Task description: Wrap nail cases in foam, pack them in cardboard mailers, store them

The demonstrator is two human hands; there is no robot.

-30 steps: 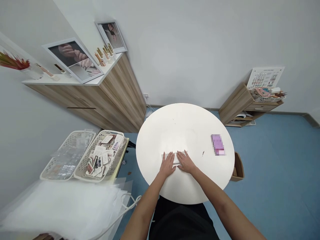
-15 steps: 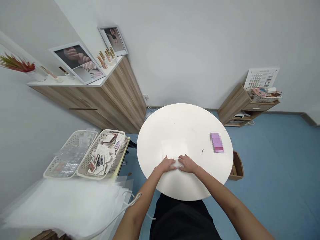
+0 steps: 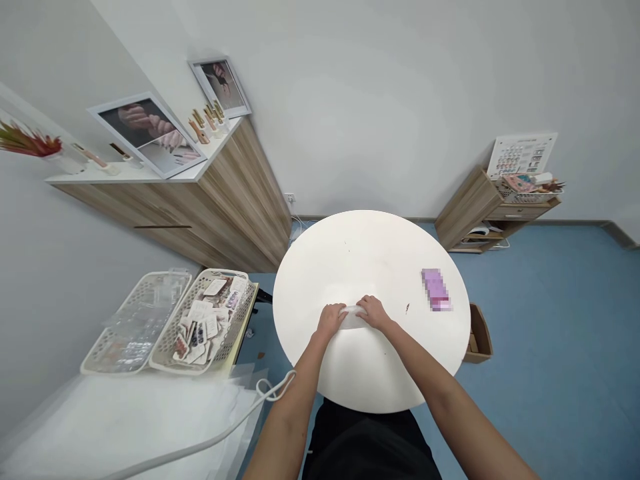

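On the round white table (image 3: pixel 370 253), both hands are at a small, whitish translucent sheet (image 3: pixel 354 323). Its far edge looks raised or rolled, while the nearer part lies flat on the tabletop. My left hand (image 3: pixel 331 320) pinches the sheet's left end with curled fingers. At the opposite end, my right hand (image 3: pixel 373 312) grips it the same way. Whether the sheet is a foam sleeve, paper or a thin bag cannot be made out.
A pixelated purple object (image 3: pixel 436 290) lies on the table's right side. Left are two plastic baskets, one holding cards (image 3: pixel 207 320), and a stack of thin white sheets (image 3: pixel 125 420) with a white cable (image 3: pixel 215 440) across it. An open cardboard box (image 3: pixel 479 333) stands on the floor at right.
Both hands have moved slightly away from my body along the table. More of the sheet's flat part now shows on the near side of the fingers. The view has shifted a little.
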